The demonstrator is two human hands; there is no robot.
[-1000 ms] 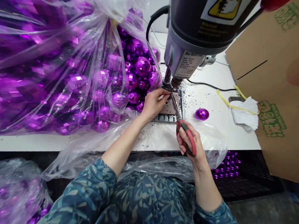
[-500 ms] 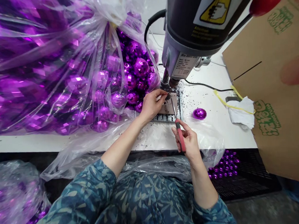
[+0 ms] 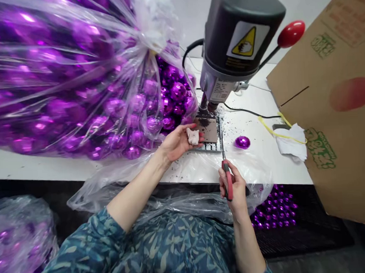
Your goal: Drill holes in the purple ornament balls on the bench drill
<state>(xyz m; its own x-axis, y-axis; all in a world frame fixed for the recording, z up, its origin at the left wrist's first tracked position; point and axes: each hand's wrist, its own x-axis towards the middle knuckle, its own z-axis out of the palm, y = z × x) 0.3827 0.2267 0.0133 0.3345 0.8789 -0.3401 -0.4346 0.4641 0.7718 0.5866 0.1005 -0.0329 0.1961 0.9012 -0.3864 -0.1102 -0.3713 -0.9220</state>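
My left hand (image 3: 179,141) lies palm up in front of the drill press's small metal table (image 3: 209,132), fingers curled round a small crumpled white wad (image 3: 193,136). My right hand (image 3: 234,186) grips red-handled scissors (image 3: 226,173) with the blades closed and pointing away toward the metal table. The grey drill press (image 3: 234,48), with a yellow warning label and a red lever knob (image 3: 291,33), stands just behind both hands. One loose purple faceted ball (image 3: 242,142) rests on the white tabletop right of the scissors.
A large clear plastic bag of purple faceted balls (image 3: 75,77) fills the left of the white table (image 3: 34,164). A cardboard box (image 3: 331,112) stands at right, with a white rag (image 3: 289,143) and yellow cord beside it. More purple balls (image 3: 275,211) lie in a black crate below. Dark shavings litter the tabletop.
My left hand has drawn back from the drill chuck and turned palm up with the white wad. My right hand has pulled the scissors back toward me and closed them.
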